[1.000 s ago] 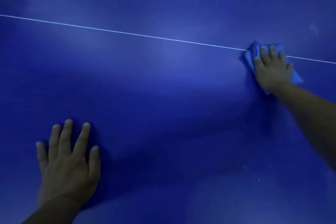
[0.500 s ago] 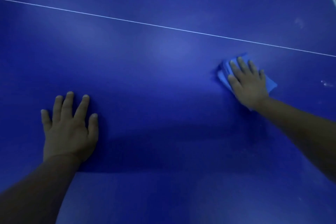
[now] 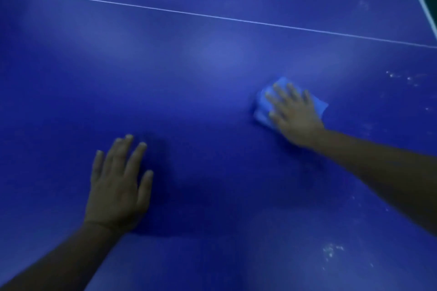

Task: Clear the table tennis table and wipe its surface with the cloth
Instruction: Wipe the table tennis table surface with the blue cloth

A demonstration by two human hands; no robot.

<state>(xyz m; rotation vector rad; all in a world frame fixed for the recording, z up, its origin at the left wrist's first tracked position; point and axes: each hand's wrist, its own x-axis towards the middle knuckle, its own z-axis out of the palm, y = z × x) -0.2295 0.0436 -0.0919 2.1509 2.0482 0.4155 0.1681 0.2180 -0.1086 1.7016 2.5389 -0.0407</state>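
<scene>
Blue cloth (image 3: 262,111) lies under the right hand (image 3: 295,116), fingers flat, pressing; left hand (image 3: 115,186) rests near-left, fingers spread flat on the table (image 3: 212,78).

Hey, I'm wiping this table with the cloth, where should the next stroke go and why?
Probably slide the right hand and cloth rightward: pale specks and a smudge mark the table there. The left hand lies flat as a brace.

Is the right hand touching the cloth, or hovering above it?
Touching. The head view shows the right hand lying flat on the blue cloth, fingers spread across it, no gap visible.
</scene>
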